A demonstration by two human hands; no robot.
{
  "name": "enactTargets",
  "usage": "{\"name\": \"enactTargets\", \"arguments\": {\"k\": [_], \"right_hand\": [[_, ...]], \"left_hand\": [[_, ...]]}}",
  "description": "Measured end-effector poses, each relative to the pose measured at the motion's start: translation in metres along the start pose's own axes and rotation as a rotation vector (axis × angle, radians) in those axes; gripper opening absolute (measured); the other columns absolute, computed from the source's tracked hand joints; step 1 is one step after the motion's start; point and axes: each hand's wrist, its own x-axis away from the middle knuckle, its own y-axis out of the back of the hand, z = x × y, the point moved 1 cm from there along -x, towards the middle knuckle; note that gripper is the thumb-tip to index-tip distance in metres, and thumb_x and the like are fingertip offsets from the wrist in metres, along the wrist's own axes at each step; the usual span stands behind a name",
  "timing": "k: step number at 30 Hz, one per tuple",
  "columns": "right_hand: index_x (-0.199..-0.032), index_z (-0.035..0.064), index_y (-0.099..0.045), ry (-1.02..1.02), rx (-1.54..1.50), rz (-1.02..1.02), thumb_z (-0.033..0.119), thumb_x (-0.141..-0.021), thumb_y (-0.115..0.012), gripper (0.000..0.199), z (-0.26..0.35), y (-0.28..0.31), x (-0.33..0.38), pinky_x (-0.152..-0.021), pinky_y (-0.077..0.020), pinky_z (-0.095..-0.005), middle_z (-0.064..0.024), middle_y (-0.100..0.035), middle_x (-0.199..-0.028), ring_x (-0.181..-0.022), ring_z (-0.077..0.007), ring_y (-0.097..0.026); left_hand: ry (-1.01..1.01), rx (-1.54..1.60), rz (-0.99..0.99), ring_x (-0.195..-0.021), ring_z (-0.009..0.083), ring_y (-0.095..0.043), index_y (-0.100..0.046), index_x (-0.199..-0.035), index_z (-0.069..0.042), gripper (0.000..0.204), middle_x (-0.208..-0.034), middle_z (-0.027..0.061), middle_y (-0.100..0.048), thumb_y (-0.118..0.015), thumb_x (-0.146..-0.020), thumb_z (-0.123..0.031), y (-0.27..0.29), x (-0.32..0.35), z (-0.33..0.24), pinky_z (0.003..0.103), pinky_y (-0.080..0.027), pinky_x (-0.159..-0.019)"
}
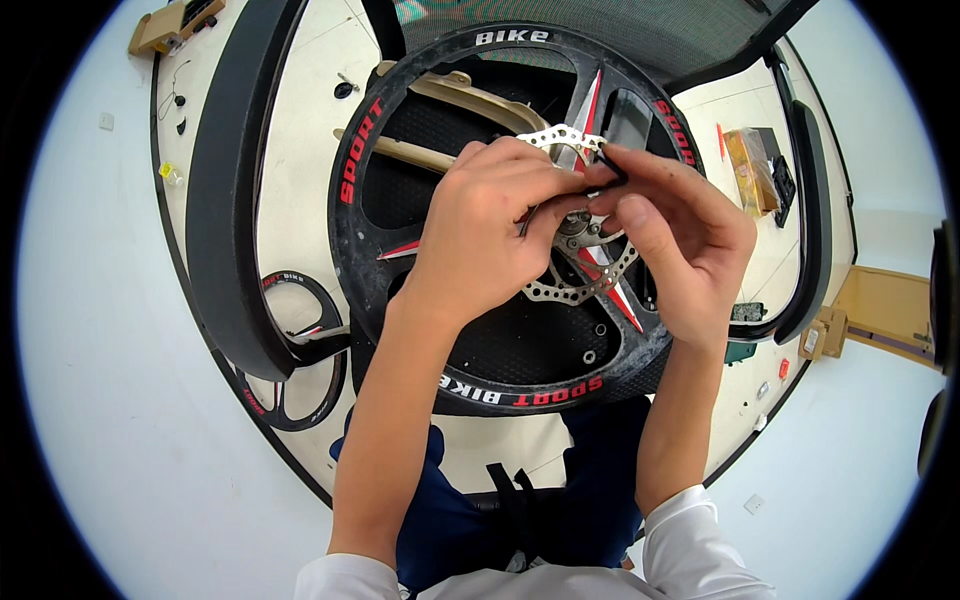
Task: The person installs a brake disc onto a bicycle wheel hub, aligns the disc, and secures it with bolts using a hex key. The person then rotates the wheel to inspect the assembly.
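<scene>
A black bicycle wheel (352, 255) with red and white lettering lies flat in front of me. A silver brake disc (570, 294) with rows of holes sits at its hub (578, 228). Over the disc, my left hand (490, 225) is closed, thumb and fingers pinching a thin black bent hex key (615, 176). My right hand (692, 235) meets it from the other side, its curled fingertips on the key's bent end and its thumb nearby. The hands partly hide the hub and disc.
The wheel rests on a black chair seat (520, 335) with armrests at left (235, 190) and right (812, 220). A beige fork (470, 97) lies beneath the wheel. Small metal rings (588, 357) sit on the seat. Another wheel (330, 400) is on the floor at left; cardboard boxes (825, 333) are at right.
</scene>
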Motion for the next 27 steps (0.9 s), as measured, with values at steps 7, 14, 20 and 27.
{"name": "enactTargets", "arguments": {"k": [7,14,20,27], "right_hand": [[-0.107,-0.0081,-0.072,-0.12,-0.07,-0.19,-0.003,-0.089,-0.075,0.019,0.011,-0.008,-0.001,-0.069,-0.0609,-0.0246,-0.014,-0.076,-0.088,-0.077,-0.0159,-0.075],[-0.094,-0.0092,-0.069,-0.082,-0.165,-0.312,-0.002,-0.089,-0.075,0.011,-0.006,-0.018,-0.001,-0.07,-0.0624,-0.0269,-0.0184,-0.076,-0.093,-0.078,-0.0185,-0.076],[-0.101,-0.0095,-0.07,-0.061,-0.246,-0.163,-0.003,-0.087,-0.075,0.016,-0.003,-0.008,-0.001,-0.073,-0.0616,-0.0278,-0.0181,-0.076,-0.097,-0.078,-0.0173,-0.075],[-0.111,-0.0067,-0.071,-0.05,0.045,-0.232,-0.001,-0.088,-0.076,0.024,0.0,-0.008,-0.001,-0.064,-0.0571,-0.0218,-0.0103,-0.075,-0.085,-0.071,-0.0135,-0.074]], "left_hand": [[-0.025,0.034,0.055,-0.089,0.0257,-0.069,-0.077,-0.097,-0.003,0.024,-0.092,0.01,-0.074,-0.076,-0.074,0.004,0.0,0.0,-0.002,0.034,-0.055,-0.078],[0.019,0.116,-0.046,-0.086,0.0288,-0.068,-0.074,-0.099,-0.004,0.025,-0.092,0.0109,-0.073,-0.074,-0.076,0.004,-0.005,0.002,-0.001,0.038,-0.056,-0.076],[0.033,0.126,-0.034,-0.08,0.0249,-0.07,-0.076,-0.1,-0.001,0.028,-0.09,0.0124,-0.074,-0.072,-0.075,0.01,-0.002,0.001,0.0,0.031,-0.055,-0.07],[-0.012,0.11,0.018,-0.08,0.0237,-0.072,-0.076,-0.096,0.0,0.024,-0.09,0.0123,-0.075,-0.072,-0.075,0.01,-0.004,0.0,-0.002,0.029,-0.055,-0.069]]}}
